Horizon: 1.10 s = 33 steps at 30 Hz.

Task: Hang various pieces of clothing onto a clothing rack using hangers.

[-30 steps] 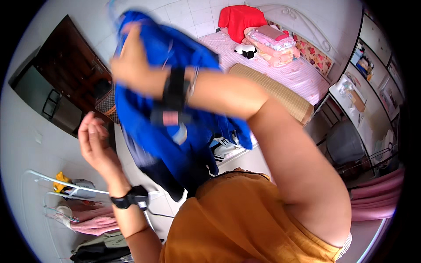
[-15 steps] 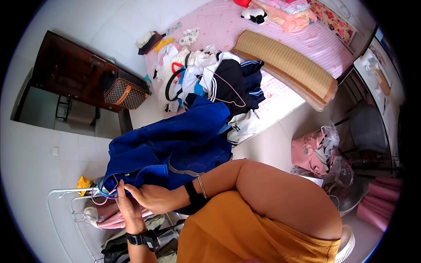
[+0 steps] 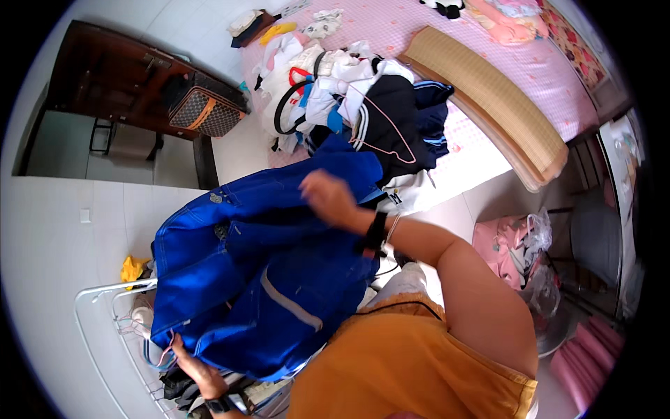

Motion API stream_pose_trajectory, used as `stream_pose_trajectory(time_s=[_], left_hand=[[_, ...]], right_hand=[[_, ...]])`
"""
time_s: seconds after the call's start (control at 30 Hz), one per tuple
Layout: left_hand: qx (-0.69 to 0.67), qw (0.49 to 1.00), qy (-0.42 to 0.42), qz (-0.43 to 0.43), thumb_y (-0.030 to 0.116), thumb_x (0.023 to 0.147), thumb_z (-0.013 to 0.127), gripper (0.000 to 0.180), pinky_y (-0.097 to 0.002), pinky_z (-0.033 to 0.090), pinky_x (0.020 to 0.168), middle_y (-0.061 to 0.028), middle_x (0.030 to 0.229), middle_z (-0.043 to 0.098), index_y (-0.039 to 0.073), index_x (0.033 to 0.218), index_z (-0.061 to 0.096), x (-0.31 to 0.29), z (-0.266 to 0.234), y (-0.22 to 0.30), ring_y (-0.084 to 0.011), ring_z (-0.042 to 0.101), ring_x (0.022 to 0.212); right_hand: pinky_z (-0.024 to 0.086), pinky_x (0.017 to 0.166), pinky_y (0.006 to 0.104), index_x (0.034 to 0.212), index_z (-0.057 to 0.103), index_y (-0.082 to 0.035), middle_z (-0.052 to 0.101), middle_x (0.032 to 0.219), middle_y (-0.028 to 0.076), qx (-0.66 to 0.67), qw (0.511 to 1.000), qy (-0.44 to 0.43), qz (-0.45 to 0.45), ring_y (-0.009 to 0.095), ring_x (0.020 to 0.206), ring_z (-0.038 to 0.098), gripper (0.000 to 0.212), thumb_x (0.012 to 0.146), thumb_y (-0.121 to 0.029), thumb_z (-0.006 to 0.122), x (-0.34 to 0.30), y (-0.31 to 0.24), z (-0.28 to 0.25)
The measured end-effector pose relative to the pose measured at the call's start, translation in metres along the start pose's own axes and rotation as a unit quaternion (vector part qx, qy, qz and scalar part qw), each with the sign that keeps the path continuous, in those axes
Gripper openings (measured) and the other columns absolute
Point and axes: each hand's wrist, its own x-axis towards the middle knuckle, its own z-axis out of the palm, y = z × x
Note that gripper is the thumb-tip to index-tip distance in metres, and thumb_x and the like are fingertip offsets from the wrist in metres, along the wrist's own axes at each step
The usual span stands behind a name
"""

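Mustard top (image 3: 412,356): nearest the lens; folds of blue cloth lie just beside its left edge.
Right hand (image 3: 333,199): held over the blue garment (image 3: 244,251), fingers loosely half-curled; blurred — nothing is seen gripped, and whether cloth is touched cannot be told.
Blue garment: spread slantwise to the left front of the body; a grey strip is shown on its lower part.
Left hand (image 3: 199,370): apparently closed about the pink hanger hook (image 3: 169,341) at the garment's lower-left corner; some fingers are hidden.
Step, as judged: cloth on the hanger being straightened, one hand as anchor.
Next move: a steady left hold and a light right-hand pull along the loose front seem called for.
White rack (image 3: 115,288): near the left hand; its rail end is met by blue cloth in view — snagging judged possible.
Tiled floor (image 3: 453,216): seen between bed edge and pink bag (image 3: 499,244); sideways room judged better here than at the rack.
Bed (image 3: 481,150): clothes pile (image 3: 356,91) overlapped by the garment's far end, contact uncertain; rolled mat (image 3: 495,105) along the right.
Dark door (image 3: 105,98): far left, checked suitcase (image 3: 209,112) beside it.
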Motion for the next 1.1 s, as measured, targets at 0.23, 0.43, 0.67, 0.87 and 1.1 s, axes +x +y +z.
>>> stream_pose_trajectory(time_s=[0.23, 0.43, 0.67, 0.87, 1.1], left_hand=[[0.102, 0.984, 0.135, 0.05, 0.042, 0.079, 0.057, 0.061, -0.0396, 0.038, 0.093, -0.0147, 0.12, 0.049, 0.0, 0.122, 0.045, -0.029, -0.03, 0.021, -0.0279, 0.048, 0.107], [0.501, 0.821, 0.071, 0.265, 0.062, 0.082, 0.033, 0.074, -0.0467, 0.028, 0.102, -0.0195, 0.131, 0.035, 0.006, 0.13, 0.036, -0.05, -0.033, 0.033, -0.0336, 0.036, 0.12], [0.21, 0.957, 0.165, 0.117, 0.053, 0.082, 0.045, 0.069, -0.0404, 0.033, 0.099, -0.016, 0.131, 0.038, 0.002, 0.128, 0.04, -0.03, -0.033, 0.027, -0.0291, 0.039, 0.118], [0.148, 0.945, 0.288, 0.05, 0.053, 0.084, 0.04, 0.066, -0.0404, 0.034, 0.098, -0.0144, 0.128, 0.043, 0.004, 0.129, 0.04, -0.015, 0.035, 0.025, -0.0293, 0.043, 0.116], [0.15, 0.936, 0.304, 0.09, 0.042, 0.087, 0.043, 0.057, -0.0339, 0.034, 0.096, -0.0129, 0.12, 0.051, -0.002, 0.123, 0.048, -0.016, 0.001, 0.028, -0.0254, 0.049, 0.107]], right_hand=[[0.044, 0.084, 0.0394, 0.1, 0.059, -0.002, 0.059, 0.101, 0.019, -0.236, 0.937, -0.069, 0.249, 0.035, 0.097, 0.055, 0.025, 0.08, -0.006, 0.044, -0.01, 0.242, -0.025], [0.044, 0.086, 0.0374, 0.108, 0.058, -0.007, 0.058, 0.108, 0.016, -0.21, 0.889, -0.303, 0.272, 0.032, 0.102, 0.054, 0.029, 0.081, -0.008, 0.046, -0.009, 0.293, -0.002], [0.049, 0.066, 0.0406, 0.086, 0.066, -0.011, 0.064, 0.079, 0.011, -0.305, 0.818, -0.472, 0.123, 0.031, 0.077, 0.062, 0.013, 0.075, -0.017, 0.062, -0.036, 0.258, -0.028], [0.05, 0.063, 0.0413, 0.075, 0.068, -0.009, 0.064, 0.074, 0.014, -0.379, 0.749, -0.542, 0.041, 0.032, 0.073, 0.063, 0.018, 0.07, -0.026, 0.067, -0.061, 0.222, -0.035], [0.05, 0.068, 0.0415, 0.073, 0.067, -0.005, 0.065, 0.08, 0.014, -0.397, 0.803, -0.391, 0.211, 0.032, 0.074, 0.063, 0.026, 0.068, -0.03, 0.067, -0.063, 0.176, -0.036]])
